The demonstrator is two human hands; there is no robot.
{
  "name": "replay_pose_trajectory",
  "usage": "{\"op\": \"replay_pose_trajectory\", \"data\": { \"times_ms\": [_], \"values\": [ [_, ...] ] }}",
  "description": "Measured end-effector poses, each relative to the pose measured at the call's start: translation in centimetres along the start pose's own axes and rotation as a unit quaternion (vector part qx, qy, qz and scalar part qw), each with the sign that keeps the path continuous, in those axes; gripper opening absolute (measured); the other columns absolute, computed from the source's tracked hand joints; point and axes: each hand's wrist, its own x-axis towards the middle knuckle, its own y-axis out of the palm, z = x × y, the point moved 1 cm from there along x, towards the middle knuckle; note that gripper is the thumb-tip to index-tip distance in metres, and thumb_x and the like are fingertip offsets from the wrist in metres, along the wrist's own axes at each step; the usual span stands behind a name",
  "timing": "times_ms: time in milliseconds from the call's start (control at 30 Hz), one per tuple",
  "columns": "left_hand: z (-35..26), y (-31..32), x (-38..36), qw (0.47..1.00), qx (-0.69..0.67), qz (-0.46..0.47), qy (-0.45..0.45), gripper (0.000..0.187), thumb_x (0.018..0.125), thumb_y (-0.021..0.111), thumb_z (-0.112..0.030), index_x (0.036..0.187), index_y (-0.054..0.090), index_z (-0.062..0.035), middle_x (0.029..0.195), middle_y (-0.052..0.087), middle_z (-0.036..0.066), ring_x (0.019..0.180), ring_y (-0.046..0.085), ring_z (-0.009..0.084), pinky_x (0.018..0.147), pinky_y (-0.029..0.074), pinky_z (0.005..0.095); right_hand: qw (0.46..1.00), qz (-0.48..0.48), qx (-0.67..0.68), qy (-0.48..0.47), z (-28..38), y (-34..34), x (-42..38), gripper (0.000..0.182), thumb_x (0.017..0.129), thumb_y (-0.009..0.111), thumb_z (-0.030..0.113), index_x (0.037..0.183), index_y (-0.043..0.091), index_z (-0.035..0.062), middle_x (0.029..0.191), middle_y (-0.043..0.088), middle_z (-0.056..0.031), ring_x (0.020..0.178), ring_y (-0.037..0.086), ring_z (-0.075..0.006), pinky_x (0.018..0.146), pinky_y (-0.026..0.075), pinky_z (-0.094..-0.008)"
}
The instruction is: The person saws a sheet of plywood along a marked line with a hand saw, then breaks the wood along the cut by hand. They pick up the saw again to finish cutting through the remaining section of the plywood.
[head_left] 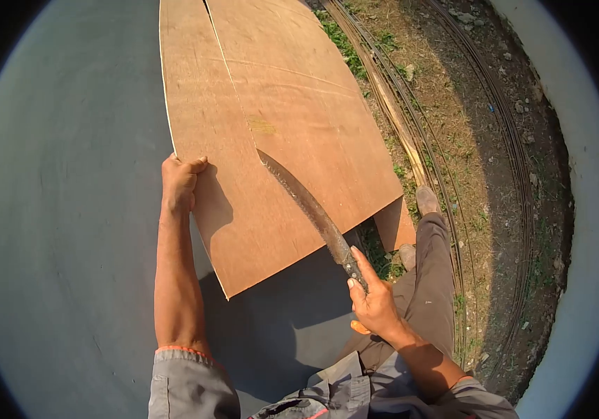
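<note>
A large reddish-brown plywood sheet lies in front of me, with a long cut running down it from the far edge. My left hand grips the sheet's left edge, thumb on top and the other fingers hidden beneath. In my right hand is the handle of a curved, rust-marked hand saw, fingers wrapped round it and the index finger stretched along its side. The saw's tip meets the near end of the cut, and its blade slants across the board towards me.
A smooth grey surface spreads along the left and under the sheet. To the right, long thin metal rods and a wooden strip lie on grassy ground. My shoe stands near a small plywood piece. A pale wall borders the far right.
</note>
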Motion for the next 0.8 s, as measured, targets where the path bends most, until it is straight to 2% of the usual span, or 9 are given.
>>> {"op": "replay_pose_trajectory", "data": {
  "times_ms": [67, 100, 133, 200, 333, 433, 500, 667, 800],
  "values": [
    [0.1, 0.2, -0.1, 1.0, 0.0, -0.019, 0.005, 0.026, 0.088, 0.07, 0.003, 0.112, 0.062, 0.0084, 0.097, 0.072, 0.018, 0.075, 0.071, 0.0251, 0.066, 0.059, 0.0375, 0.999, 0.0, 0.032, 0.027, 0.1, 2.8, 5.8, 0.057, 0.098, 0.056, 0.004, 0.153, 0.043, -0.0011, 0.114, 0.07, -0.0322, 0.084, 0.077, -0.0304, 0.073, 0.057, -0.0368],
    [0.0, 0.1, -0.1, 1.0, -0.006, 0.004, -0.008, 0.029, 0.088, 0.07, 0.003, 0.115, 0.061, 0.0092, 0.097, 0.071, 0.018, 0.076, 0.071, 0.0244, 0.066, 0.059, 0.0371, 0.998, -0.042, 0.004, -0.05, -1.8, 5.4, 9.5, 0.058, 0.099, 0.056, 0.006, 0.156, 0.042, 0.0047, 0.067, 0.06, -0.0104, 0.053, 0.057, -0.0125, 0.053, 0.048, -0.034],
    [0.1, 0.3, -0.1, 1.0, -0.005, 0.004, -0.009, 0.029, 0.088, 0.07, 0.003, 0.115, 0.061, 0.0092, 0.097, 0.071, 0.018, 0.076, 0.071, 0.0244, 0.066, 0.059, 0.0371, 0.998, -0.041, 0.004, -0.049, -1.2, 5.7, 11.6, 0.058, 0.099, 0.056, 0.006, 0.156, 0.042, 0.0047, 0.067, 0.06, -0.0104, 0.053, 0.057, -0.0125, 0.053, 0.048, -0.034],
    [0.3, -0.2, 0.3, 1.0, 0.004, -0.003, 0.001, 0.03, 0.088, 0.07, 0.003, 0.116, 0.06, 0.0101, 0.097, 0.071, 0.019, 0.076, 0.071, 0.0243, 0.068, 0.059, 0.0377, 0.997, 0.037, -0.046, 0.042, 0.2, 6.5, 13.3, 0.057, 0.099, 0.056, 0.008, 0.154, 0.041, -0.0006, 0.106, 0.069, -0.0332, 0.082, 0.075, -0.0389, 0.07, 0.056, -0.0403],
    [0.2, -0.1, -0.2, 1.0, -0.004, -0.006, -0.026, 0.027, 0.089, 0.068, 0.003, 0.115, 0.063, 0.0081, 0.097, 0.071, 0.016, 0.078, 0.07, 0.0235, 0.069, 0.059, 0.0366, 1.0, -0.015, -0.006, -0.006, -2.9, 0.4, -0.2, 0.059, 0.098, 0.056, 0.003, 0.156, 0.041, 0.003, 0.083, 0.072, -0.0207, 0.067, 0.072, -0.0266, 0.064, 0.056, -0.0362],
    [-0.8, 0.8, -0.3, 1.0, -0.013, 0.009, 0.025, 0.026, 0.089, 0.068, 0.003, 0.114, 0.063, 0.008, 0.096, 0.071, 0.016, 0.077, 0.07, 0.0235, 0.069, 0.059, 0.0368, 0.999, 0.011, -0.006, 0.035, 0.2, -0.3, 0.3, 0.06, 0.098, 0.055, 0.0, 0.156, 0.041, 0.003, 0.08, 0.071, -0.0152, 0.065, 0.068, -0.019, 0.063, 0.054, -0.0325],
    [-0.1, 0.5, -0.2, 0.999, -0.009, -0.013, 0.032, 0.025, 0.089, 0.068, 0.003, 0.113, 0.063, 0.0079, 0.096, 0.071, 0.015, 0.077, 0.07, 0.0234, 0.069, 0.059, 0.037, 0.997, 0.012, 0.023, 0.067, -0.1, 2.2, 5.0, 0.058, 0.098, 0.056, 0.003, 0.155, 0.042, 0.002, 0.077, 0.067, -0.0184, 0.063, 0.067, -0.0179, 0.062, 0.052, -0.0333],
    [-0.5, 0.3, -0.1, 1.0, 0.008, 0.003, -0.015, 0.028, 0.089, 0.069, 0.003, 0.115, 0.061, 0.009, 0.099, 0.071, 0.018, 0.078, 0.071, 0.0243, 0.07, 0.059, 0.0371, 1.0, 0.0, -0.012, -0.01, -0.6, 5.6, 9.2, 0.058, 0.099, 0.057, 0.006, 0.154, 0.042, 0.0012, 0.077, 0.064, -0.0259, 0.059, 0.064, -0.0333, 0.059, 0.051, -0.0403],
    [0.0, 0.0, -0.3, 1.0, 0.0, -0.002, 0.008, 0.028, 0.089, 0.068, 0.002, 0.115, 0.062, 0.0093, 0.097, 0.071, 0.017, 0.077, 0.071, 0.0236, 0.07, 0.059, 0.0369, 0.999, 0.016, 0.01, 0.037, -1.6, -0.4, -1.1, 0.061, 0.097, 0.055, 0.0, 0.157, 0.04, 0.0016, 0.099, 0.073, -0.0264, 0.068, 0.07, -0.0215, 0.062, 0.054, -0.0331]
  ]
}}
